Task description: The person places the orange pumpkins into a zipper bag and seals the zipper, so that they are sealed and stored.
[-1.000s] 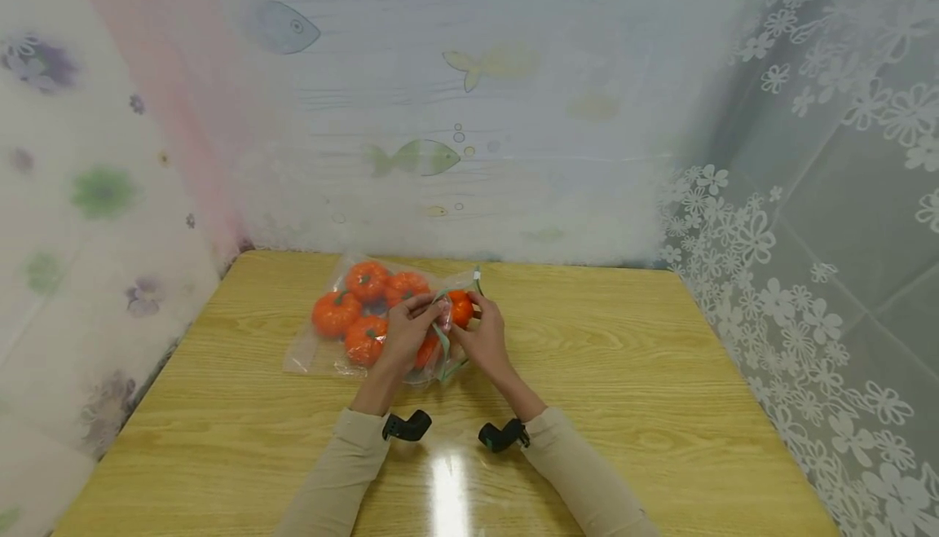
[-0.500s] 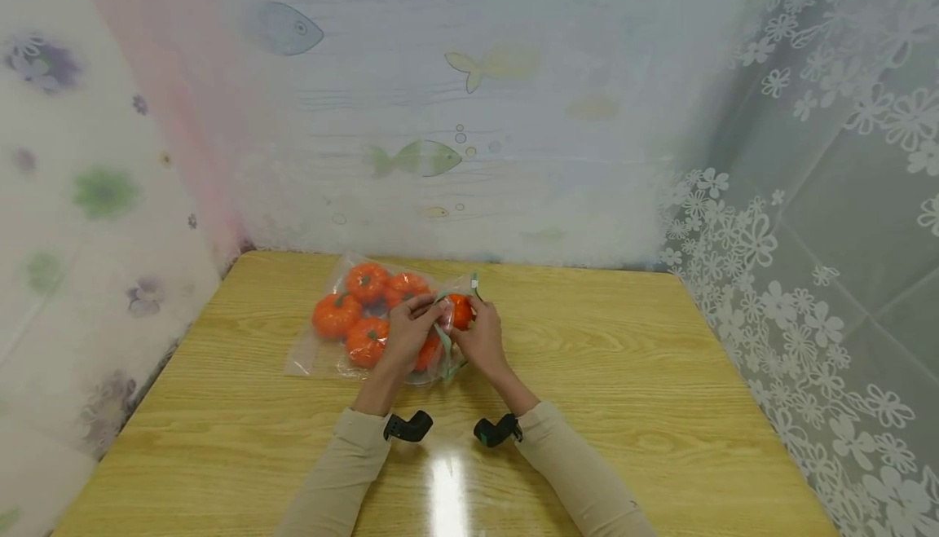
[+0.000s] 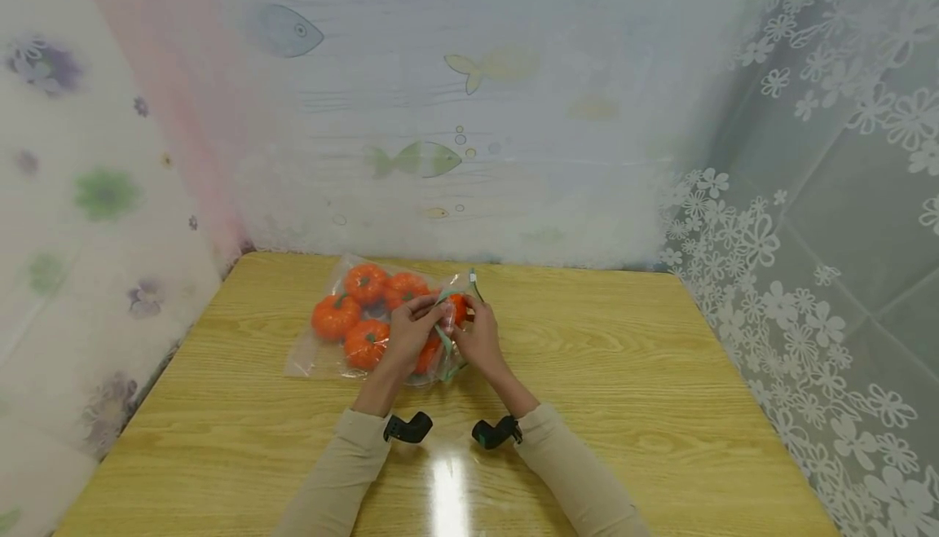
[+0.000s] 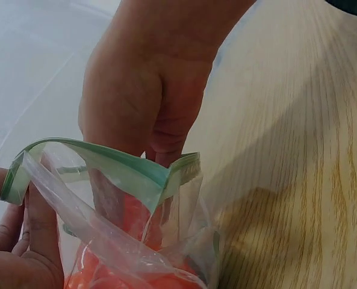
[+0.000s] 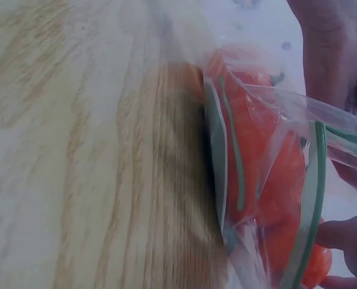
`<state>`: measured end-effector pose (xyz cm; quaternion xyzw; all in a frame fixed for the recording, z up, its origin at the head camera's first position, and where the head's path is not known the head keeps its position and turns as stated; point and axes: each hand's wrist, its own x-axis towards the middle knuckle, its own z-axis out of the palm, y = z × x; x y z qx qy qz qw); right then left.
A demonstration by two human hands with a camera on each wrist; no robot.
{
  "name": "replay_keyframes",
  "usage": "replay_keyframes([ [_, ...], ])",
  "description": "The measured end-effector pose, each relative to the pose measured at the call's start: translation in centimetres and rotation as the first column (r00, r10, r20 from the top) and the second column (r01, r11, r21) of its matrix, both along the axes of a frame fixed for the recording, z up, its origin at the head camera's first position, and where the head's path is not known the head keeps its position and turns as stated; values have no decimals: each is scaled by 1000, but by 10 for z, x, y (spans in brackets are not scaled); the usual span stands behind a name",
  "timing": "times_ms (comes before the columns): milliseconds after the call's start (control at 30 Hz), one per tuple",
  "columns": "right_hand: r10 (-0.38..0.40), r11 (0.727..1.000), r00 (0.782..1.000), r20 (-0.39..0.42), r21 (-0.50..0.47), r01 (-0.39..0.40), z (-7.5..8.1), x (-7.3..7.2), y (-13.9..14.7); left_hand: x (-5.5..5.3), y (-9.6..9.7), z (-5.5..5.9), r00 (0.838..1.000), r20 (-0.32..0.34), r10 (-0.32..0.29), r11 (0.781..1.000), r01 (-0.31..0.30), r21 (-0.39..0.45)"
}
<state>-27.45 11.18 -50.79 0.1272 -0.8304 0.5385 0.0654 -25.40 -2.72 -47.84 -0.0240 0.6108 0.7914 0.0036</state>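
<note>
A clear zip bag [image 3: 301, 362] with a green seal strip lies on the table, its mouth toward the right. Several small orange pumpkins [image 3: 337, 317] with green stems are inside it. My left hand [image 3: 407, 333] pinches the rim of the mouth between thumb and fingers; in the left wrist view the green strip [image 4: 124, 161] bends up from these fingers [image 4: 43, 232]. My right hand [image 3: 481, 341] grips another orange pumpkin [image 3: 459, 305] at the mouth, its fingertips reaching past the strip. Bag film and fingers partly cover that pumpkin.
The wooden table [image 3: 601, 358] extends to the right of the bag and in front of it. A patterned curtain [image 3: 469, 195] stands along the back edge, with more sheeting at both sides. Each wrist carries a black camera [image 3: 408, 428].
My right hand has moved slightly left with the pumpkin, which now shows less beyond the bag's rim. The left hand has stayed nearly still on the rim.
</note>
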Motion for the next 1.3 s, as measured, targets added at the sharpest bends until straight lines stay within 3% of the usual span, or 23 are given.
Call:
replay_keyframes([
  [300, -26, 999, 999, -41, 26, 27, 2, -3, -6, -1, 0, 1, 1000, 8, 0, 1000, 0, -9],
  [533, -17, 1000, 999, 49, 23, 16, 2, -4, -11, 0, 1, 2, 999, 21, -34, 999, 34, -24],
  [1067, 45, 999, 996, 81, -18, -44, 8, 8, 10, 0, 0, 3, 999, 34, -24, 999, 26, -44],
  [1300, 86, 990, 991, 100, -123, -73, 12, 15, 26, 5, -3, 7, 994, 15, -107, 985, 108, -132],
])
